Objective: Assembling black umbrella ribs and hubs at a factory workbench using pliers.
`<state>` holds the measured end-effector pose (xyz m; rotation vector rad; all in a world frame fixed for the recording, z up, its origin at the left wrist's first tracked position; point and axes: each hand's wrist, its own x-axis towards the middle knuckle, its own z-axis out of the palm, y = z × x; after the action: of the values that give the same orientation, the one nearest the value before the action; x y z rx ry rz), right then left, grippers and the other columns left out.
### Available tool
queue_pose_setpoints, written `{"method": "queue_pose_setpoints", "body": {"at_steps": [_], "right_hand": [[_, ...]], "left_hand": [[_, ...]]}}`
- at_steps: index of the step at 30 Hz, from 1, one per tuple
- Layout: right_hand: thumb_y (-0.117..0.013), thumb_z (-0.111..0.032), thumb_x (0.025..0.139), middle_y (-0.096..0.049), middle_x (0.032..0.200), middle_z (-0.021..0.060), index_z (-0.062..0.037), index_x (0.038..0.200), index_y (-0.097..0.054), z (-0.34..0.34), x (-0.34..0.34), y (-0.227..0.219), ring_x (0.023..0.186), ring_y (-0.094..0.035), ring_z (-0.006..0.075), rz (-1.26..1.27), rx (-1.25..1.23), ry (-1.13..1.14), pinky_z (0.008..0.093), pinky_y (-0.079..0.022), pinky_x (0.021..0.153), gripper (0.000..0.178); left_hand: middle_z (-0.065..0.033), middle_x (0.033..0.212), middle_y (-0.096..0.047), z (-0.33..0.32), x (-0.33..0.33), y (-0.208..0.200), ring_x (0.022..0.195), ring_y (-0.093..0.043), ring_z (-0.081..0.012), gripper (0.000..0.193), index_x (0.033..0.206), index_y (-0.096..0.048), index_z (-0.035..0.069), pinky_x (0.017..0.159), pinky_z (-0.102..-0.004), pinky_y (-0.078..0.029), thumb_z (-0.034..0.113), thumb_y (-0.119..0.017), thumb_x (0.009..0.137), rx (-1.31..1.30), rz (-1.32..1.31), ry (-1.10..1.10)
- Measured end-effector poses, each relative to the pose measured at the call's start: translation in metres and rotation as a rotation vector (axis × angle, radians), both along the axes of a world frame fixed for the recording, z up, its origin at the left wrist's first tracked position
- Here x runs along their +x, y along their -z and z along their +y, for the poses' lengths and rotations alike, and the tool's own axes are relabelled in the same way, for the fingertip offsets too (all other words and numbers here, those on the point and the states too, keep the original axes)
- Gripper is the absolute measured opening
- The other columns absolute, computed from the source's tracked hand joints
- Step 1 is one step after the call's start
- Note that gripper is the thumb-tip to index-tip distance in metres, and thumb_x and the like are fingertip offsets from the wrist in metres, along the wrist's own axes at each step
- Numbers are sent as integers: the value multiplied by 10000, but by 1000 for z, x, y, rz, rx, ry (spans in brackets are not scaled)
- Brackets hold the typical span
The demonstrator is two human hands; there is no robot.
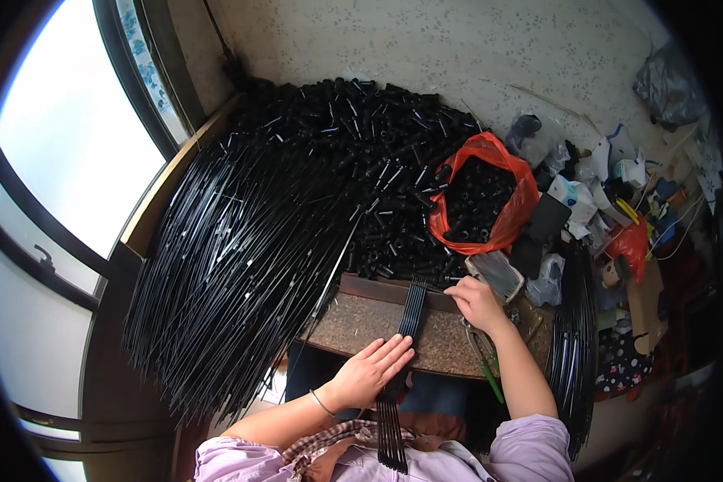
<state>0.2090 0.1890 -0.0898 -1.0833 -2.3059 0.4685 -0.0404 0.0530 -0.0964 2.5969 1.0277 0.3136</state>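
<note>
A row of thin black rods lies side by side across the front edge of the speckled work board, their lower ends hanging toward my lap. My left hand rests flat over this row, fingers stretched out together and pressing on it. Beside the row's far end, my right hand is closed in a pinch. From its fingertips a thin dark piece points left to the rods; its kind is too small to make out. A dark bar runs along the back of the board, behind the rods.
A large heap of long black rods covers the left side. Short black tubular parts pile up behind. A red plastic bag holds small black parts. Green-handled pliers lie near my right forearm. Mixed clutter stands right.
</note>
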Motion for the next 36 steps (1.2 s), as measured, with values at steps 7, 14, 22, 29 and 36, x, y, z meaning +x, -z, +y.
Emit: {"method": "queue_pose_setpoints", "body": {"at_steps": [7, 14, 22, 29, 36], "right_hand": [[-578, -48, 768, -595, 815, 100, -29, 858, -616, 1, -27, 9, 753, -591, 293, 122, -7, 43, 356, -477, 644, 99], [-670, -119, 723, -582, 743, 121, -4, 764, -626, 15, 1, -17, 649, -575, 287, 154, 292, 338, 357, -460, 580, 130], [-645, -104, 712, -543, 813, 94, -44, 730, -632, 15, 66, -2, 819, -550, 278, -300, 198, 397, 375, -461, 695, 63], [-584, -38, 749, -537, 805, 98, -35, 856, -604, 0, 17, -16, 747, -566, 296, -56, 215, 211, 372, -464, 644, 109], [-548, -17, 754, -538, 774, 87, -65, 871, -636, -11, -20, 3, 710, -581, 283, -129, 71, 103, 367, -483, 615, 154]], "left_hand": [[-159, 1437, -201, -3, 1, -4, 1341, -185, -274, 855, 1369, -206, -7, 1067, -391, -189, 207, -591, 636, 0, 13, 27], [-164, 1435, -204, -6, 0, -1, 1336, -197, -279, 879, 1367, -213, -7, 1062, -392, -201, 218, -615, 618, 21, -21, 7], [-169, 1427, -224, -17, 1, -5, 1321, -235, -278, 911, 1359, -234, -6, 1046, -400, -225, 259, -650, 593, 46, -4, -19], [-173, 1428, -222, -22, 2, -2, 1321, -236, -278, 873, 1358, -239, -6, 1043, -409, -224, 249, -621, 615, 43, 52, -30], [-175, 1423, -230, -19, 6, -2, 1319, -238, -278, 860, 1351, -254, -5, 1041, -413, -224, 336, -624, 654, 25, 87, -32]]}}
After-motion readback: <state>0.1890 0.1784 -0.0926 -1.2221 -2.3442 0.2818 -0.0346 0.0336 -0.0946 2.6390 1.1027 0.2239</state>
